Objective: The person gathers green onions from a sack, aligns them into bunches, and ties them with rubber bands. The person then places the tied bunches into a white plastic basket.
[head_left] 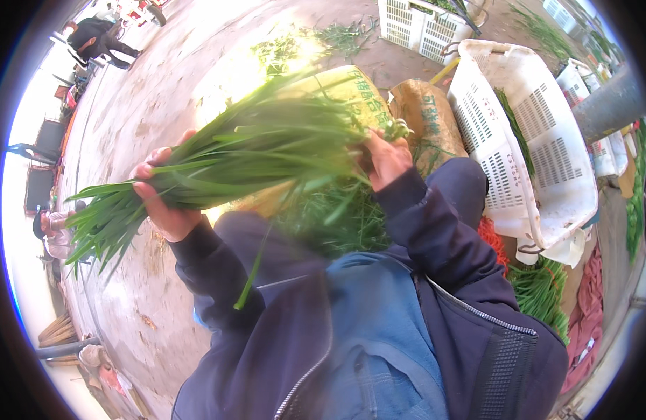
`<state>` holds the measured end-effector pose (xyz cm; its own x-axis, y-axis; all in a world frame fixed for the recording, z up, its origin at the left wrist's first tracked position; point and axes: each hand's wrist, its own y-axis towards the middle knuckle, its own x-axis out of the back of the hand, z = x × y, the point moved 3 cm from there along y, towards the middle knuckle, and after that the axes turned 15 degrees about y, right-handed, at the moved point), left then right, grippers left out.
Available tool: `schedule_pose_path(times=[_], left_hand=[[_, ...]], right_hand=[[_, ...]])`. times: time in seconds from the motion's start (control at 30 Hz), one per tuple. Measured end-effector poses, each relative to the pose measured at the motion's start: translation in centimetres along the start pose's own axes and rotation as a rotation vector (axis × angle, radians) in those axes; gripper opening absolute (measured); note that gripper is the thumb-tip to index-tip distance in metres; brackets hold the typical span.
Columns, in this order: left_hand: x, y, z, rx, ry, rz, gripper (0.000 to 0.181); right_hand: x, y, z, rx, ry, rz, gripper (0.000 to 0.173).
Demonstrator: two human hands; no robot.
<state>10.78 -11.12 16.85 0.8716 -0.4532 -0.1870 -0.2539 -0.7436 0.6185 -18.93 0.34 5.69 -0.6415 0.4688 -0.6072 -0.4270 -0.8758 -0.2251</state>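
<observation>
A large bundle of long flat green leaves, apparently garlic chives [270, 142], stretches across my lap between both hands. My left hand [168, 202] grips it near the leaf tips, which fan out to the left. The pale stem ends are held in my right hand [386, 157]. One loose leaf hangs down near my left sleeve, and parts of the bundle are blurred. Below it, between my knees, lies a heap of loose green leaves [344, 215]. Behind the bundle is a yellow woven sack [354, 86] bearing green print, partly covered by the leaves.
A white plastic crate [554, 121] with some greens inside stands at my right. Beside it is a brown printed sack [428, 115]. Another white crate [417, 31] stands farther off. Tied greens [538, 289] lie by my right side. A grey metal pole [611, 102] crosses at right. People [100, 42] are at far left.
</observation>
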Motion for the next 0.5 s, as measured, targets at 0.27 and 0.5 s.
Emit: schedule_pose_path(times=[0.27, 0.5], left_hand=[[7.4, -1.0, -1.0, -0.020, -0.087, -0.182, 0.028], [6.1, -2.2, -3.0, -0.025, -0.146, -0.135, 0.028]], right_hand=[[2.7, -1.4, -1.7, -0.109, -0.259, 0.084, 0.027], [-4.5, -3.1, -1.7, 0.294, -0.543, 0.597, 0.022]])
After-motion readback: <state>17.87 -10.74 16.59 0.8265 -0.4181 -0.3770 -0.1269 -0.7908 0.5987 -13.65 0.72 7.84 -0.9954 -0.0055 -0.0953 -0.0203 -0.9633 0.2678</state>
